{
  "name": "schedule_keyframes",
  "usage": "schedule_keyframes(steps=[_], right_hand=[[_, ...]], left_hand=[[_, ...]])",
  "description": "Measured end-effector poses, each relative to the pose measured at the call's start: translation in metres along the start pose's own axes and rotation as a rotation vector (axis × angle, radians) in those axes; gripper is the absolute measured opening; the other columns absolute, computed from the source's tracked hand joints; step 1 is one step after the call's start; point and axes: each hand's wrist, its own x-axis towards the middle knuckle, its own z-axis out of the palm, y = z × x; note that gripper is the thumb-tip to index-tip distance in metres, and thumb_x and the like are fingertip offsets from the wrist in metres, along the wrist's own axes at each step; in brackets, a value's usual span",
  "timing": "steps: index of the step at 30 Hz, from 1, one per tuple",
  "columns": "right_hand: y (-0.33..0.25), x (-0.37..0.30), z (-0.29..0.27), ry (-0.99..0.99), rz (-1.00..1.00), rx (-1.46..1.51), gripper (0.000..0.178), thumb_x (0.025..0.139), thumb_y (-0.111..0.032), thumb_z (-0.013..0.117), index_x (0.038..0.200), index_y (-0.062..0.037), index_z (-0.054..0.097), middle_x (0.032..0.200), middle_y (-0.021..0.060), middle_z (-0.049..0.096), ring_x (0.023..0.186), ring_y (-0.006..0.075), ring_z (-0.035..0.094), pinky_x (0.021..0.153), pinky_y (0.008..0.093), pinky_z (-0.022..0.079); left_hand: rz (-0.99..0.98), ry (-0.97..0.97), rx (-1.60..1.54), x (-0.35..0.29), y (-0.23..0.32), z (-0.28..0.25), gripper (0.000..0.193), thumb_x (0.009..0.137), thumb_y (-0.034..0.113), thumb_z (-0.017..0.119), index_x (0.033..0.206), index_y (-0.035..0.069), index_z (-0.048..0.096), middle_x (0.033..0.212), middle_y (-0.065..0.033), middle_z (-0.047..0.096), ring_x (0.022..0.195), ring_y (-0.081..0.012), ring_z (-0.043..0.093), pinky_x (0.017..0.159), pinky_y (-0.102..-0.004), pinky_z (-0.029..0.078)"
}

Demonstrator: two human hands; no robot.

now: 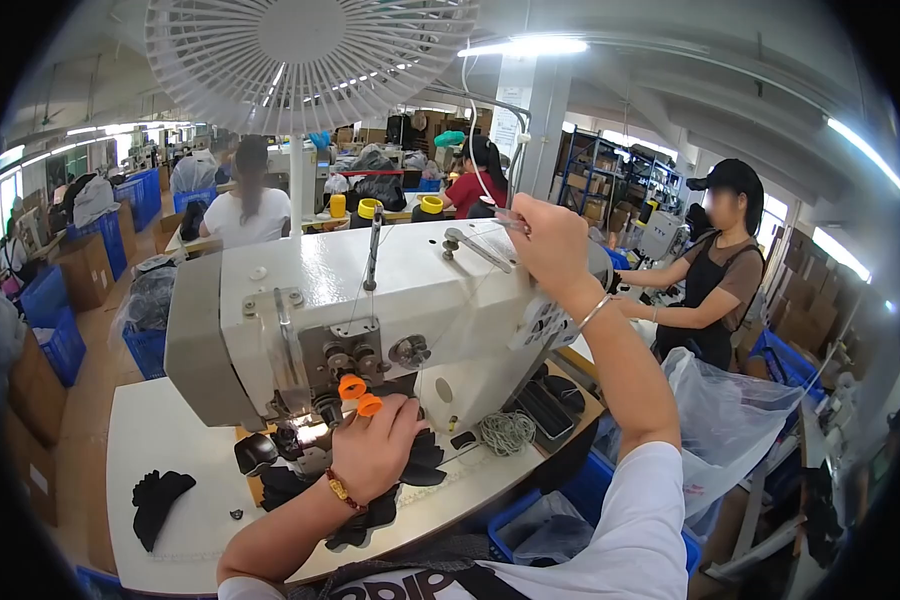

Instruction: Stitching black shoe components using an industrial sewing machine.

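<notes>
A large white industrial sewing machine (pixel 270 262) stands in front of me, its lamp lit at the needle area. My left hand (pixel 372 452) is there, just below two orange knobs (pixel 360 395), fingers bent and drawn together. What its fingertips pinch, if anything, is hidden. Dark fabric pieces (pixel 375 515) lie beneath that hand and wrist. Raised above the right end of the machine's top, my right hand (pixel 552 245) is closed on a slim, shiny tweezers-like tool (pixel 511 220). Another black fabric piece (pixel 160 507) lies on the white tabletop (pixel 195 555) at the left.
Thread cones with yellow tops (pixel 370 208) stand behind the machine. A coil of cord (pixel 507 433) and a black tray (pixel 548 410) lie at its right. A blue crate (pixel 515 525) and a clear plastic bag (pixel 725 415) are beside me. A co-worker (pixel 725 270) stands at the right.
</notes>
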Motion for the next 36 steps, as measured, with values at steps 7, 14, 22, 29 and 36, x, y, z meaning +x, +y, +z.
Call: schedule_keyframes(steps=[7, 14, 22, 29, 36], right_hand=[[-0.008, -0.021, -0.027, 0.264, 0.116, 0.393, 0.029, 0.087, -0.037, 0.063, 0.097, -0.0102, 0.057, 0.073, 0.0078, 0.062, 0.065, 0.0231, 0.062, 0.057, 0.0353, 0.044], [0.067, 0.020, 0.008, 0.203, 0.244, 0.534, 0.023, 0.092, -0.026, 0.056, 0.091, -0.0059, 0.066, 0.061, 0.0069, 0.056, 0.056, 0.0179, 0.054, 0.056, 0.0314, 0.042], [0.093, 0.095, 0.026, 0.225, 0.213, 0.412, 0.017, 0.087, -0.022, 0.061, 0.095, -0.0113, 0.071, 0.063, 0.0067, 0.059, 0.058, 0.0179, 0.055, 0.057, 0.0319, 0.043], [0.082, 0.094, 0.015, 0.168, 0.242, 0.206, 0.021, 0.088, -0.031, 0.059, 0.091, -0.0138, 0.071, 0.064, 0.0053, 0.059, 0.059, 0.0216, 0.058, 0.057, 0.0337, 0.045], [-0.038, -0.040, -0.048, 0.257, -0.017, 0.365, 0.022, 0.084, -0.023, 0.064, 0.098, -0.0080, 0.056, 0.063, 0.0042, 0.053, 0.055, 0.0210, 0.055, 0.052, 0.0334, 0.043]], left_hand=[[-0.004, -0.045, -0.036, 0.016, -0.006, 0.018, 0.022, 0.082, 0.023, 0.067, 0.093, 0.007, 0.057, 0.081, -0.0041, 0.054, 0.070, -0.0198, 0.060, 0.055, -0.0312, 0.049], [0.003, -0.101, -0.132, 0.025, -0.007, 0.036, 0.022, 0.086, 0.021, 0.065, 0.100, 0.005, 0.059, 0.087, -0.0074, 0.057, 0.073, -0.0231, 0.061, 0.062, -0.0316, 0.050], [0.059, -0.052, -0.126, 0.025, -0.014, 0.030, 0.021, 0.085, 0.021, 0.063, 0.098, 0.005, 0.057, 0.082, -0.0072, 0.057, 0.064, -0.0206, 0.061, 0.054, -0.0314, 0.048], [0.089, -0.090, -0.212, 0.028, -0.015, 0.036, 0.025, 0.086, 0.022, 0.062, 0.102, 0.004, 0.056, 0.085, -0.0082, 0.058, 0.065, -0.0216, 0.062, 0.055, -0.0326, 0.049], [0.033, -0.061, -0.218, 0.023, -0.018, 0.040, 0.024, 0.084, 0.020, 0.064, 0.101, 0.004, 0.056, 0.084, -0.0088, 0.058, 0.066, -0.0231, 0.062, 0.056, -0.0325, 0.049]])
